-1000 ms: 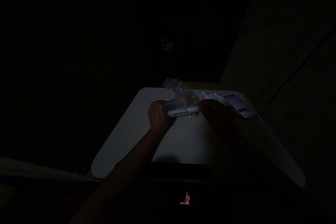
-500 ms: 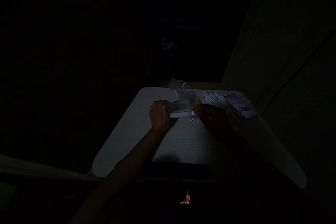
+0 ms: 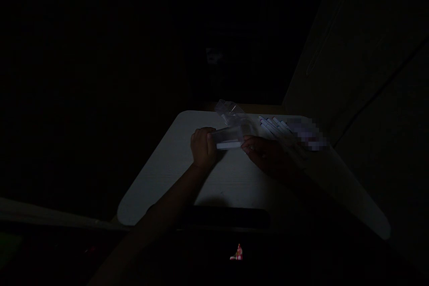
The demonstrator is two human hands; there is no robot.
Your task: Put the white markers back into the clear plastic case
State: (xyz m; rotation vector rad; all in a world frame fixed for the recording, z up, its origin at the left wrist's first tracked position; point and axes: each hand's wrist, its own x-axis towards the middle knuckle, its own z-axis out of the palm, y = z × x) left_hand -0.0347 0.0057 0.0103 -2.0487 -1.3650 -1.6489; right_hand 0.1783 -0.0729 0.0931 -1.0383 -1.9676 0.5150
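Observation:
My left hand is wrapped round the left end of a clear plastic box, thumb on the near side. Along the box's near side lies a white marker. My right hand is at the right end of the box, its thumb and fingers pinched at the marker's end; the dark hides exactly where they touch. Behind the box lies crumpled clear plastic packaging. Several more white markers lie side by side to the right, beyond my right hand.
The white table has rounded corners and a dark slot along its near edge. A blurred-out packet lies at the right. A wall rises on the right. The room is very dark.
My right hand has moved slightly left toward the box, and the white marker has slid left with it. My left hand and the box have hardly moved.

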